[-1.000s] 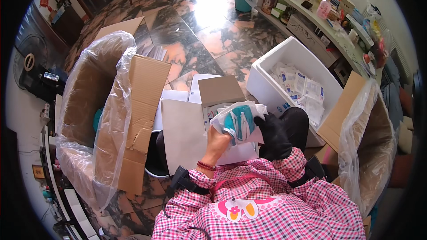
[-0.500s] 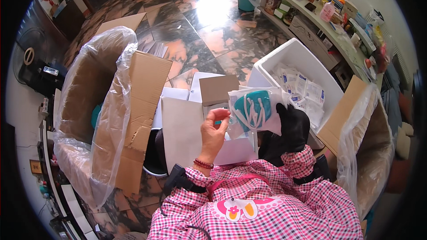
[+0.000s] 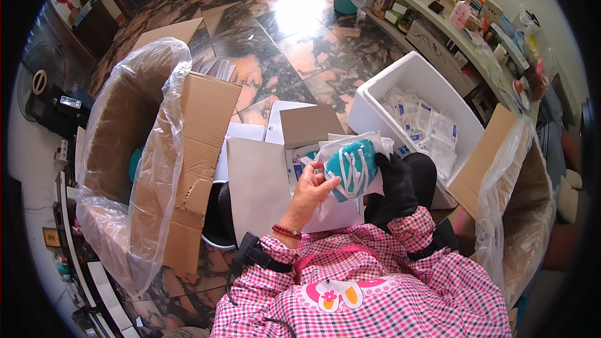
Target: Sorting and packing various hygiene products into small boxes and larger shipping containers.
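A teal bundle with white straps (image 3: 354, 166), perhaps folded masks, lies against a whitish plastic bag (image 3: 383, 144) between my hands. My left hand (image 3: 308, 193), bare with a beaded bracelet, pinches the bundle's left edge between thumb and fingers. On the other side my right hand (image 3: 395, 181), in a black glove, grips the bundle and the bag at the right edge; some of its fingers are hidden. Under both hands stands an opened white carton (image 3: 256, 181) with packets inside, partly covered by my hands.
To the right, a white foam box (image 3: 391, 62) holds several white and blue packets (image 3: 426, 122). Large cardboard boxes with clear liners stand at left (image 3: 210, 100) and right (image 3: 485, 169). A black bin (image 3: 216, 216) sits beside the carton. A cluttered counter (image 3: 432, 15) runs along the right.
My left hand has moved right and onto the teal bundle. My gloved right hand has come lower and inward, and the bundle has shifted slightly down, tilting.
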Motion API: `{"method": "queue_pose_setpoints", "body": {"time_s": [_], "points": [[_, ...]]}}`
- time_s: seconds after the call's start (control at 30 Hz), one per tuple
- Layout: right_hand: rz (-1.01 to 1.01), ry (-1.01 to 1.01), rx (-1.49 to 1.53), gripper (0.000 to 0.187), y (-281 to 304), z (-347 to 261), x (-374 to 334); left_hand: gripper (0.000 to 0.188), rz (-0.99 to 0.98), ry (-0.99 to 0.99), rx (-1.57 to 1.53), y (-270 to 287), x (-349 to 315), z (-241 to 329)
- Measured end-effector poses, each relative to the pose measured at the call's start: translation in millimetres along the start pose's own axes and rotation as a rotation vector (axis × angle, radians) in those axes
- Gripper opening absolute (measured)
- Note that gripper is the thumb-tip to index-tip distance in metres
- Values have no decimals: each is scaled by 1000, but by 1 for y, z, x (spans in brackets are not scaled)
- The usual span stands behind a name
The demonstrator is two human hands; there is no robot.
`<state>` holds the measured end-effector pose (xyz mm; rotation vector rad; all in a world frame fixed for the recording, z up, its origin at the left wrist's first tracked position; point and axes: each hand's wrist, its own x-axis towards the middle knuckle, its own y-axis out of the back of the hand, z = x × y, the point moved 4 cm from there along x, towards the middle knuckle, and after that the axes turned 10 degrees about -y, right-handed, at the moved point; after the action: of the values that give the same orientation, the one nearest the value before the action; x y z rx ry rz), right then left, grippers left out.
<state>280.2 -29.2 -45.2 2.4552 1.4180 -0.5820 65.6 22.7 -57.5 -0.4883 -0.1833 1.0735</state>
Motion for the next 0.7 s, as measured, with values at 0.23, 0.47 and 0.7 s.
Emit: {"method": "queue_pose_setpoints", "body": {"time_s": [0.23,0.47,0.7], "points": [[320,121,-497,35,23,-21,7,59,43,111,-165,4,-8,-3],[418,318,-833,38,78,-7,33,54,229,-36,-73,37,-6,12],[-114,-40,114,41,-31,-11,-22,49,241,-204,70,3,-1,5]]}}
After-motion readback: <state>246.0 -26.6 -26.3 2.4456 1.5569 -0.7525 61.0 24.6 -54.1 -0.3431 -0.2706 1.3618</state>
